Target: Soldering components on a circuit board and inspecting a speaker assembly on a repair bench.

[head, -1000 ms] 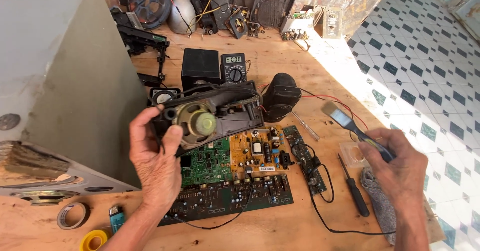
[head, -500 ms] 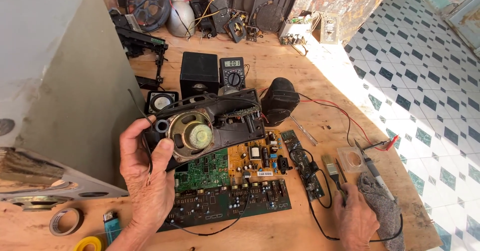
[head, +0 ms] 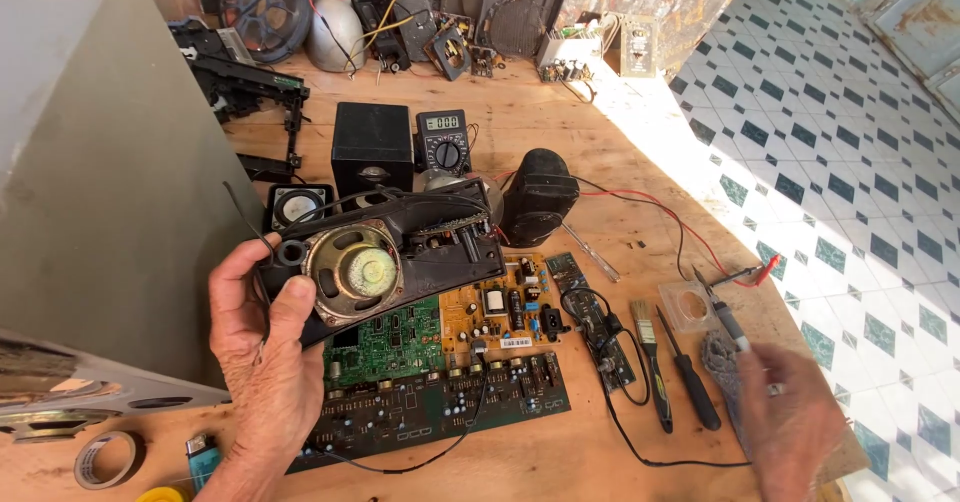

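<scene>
My left hand (head: pixel 262 362) grips a black plastic speaker housing (head: pixel 440 247) at its left end and holds it tilted above the boards. A round metal speaker (head: pixel 354 273) sits in the housing, facing up. Under it lie a green circuit board (head: pixel 400 392) and an orange circuit board (head: pixel 500 307). My right hand (head: pixel 795 417) is blurred at the lower right, over a grey cloth (head: pixel 722 357). Its fingers reach the handle of a thin grey screwdriver (head: pixel 728 317). A small paintbrush (head: pixel 648 347) and a black screwdriver (head: pixel 692 387) lie just left of that hand.
A multimeter (head: pixel 443 140) with red leads, a black cube speaker (head: pixel 372 140), a small loose speaker (head: pixel 298 205) and a black rounded part (head: pixel 540 197) sit behind. A grey cabinet (head: pixel 100 162) fills the left. Tape roll (head: pixel 108 459) and lighter (head: pixel 200 454) lie near the front edge.
My right hand laid the paintbrush on the table and dropped toward the lower right, then shifted over the cloth to the thin screwdriver. The left hand brought the housing slightly lower.
</scene>
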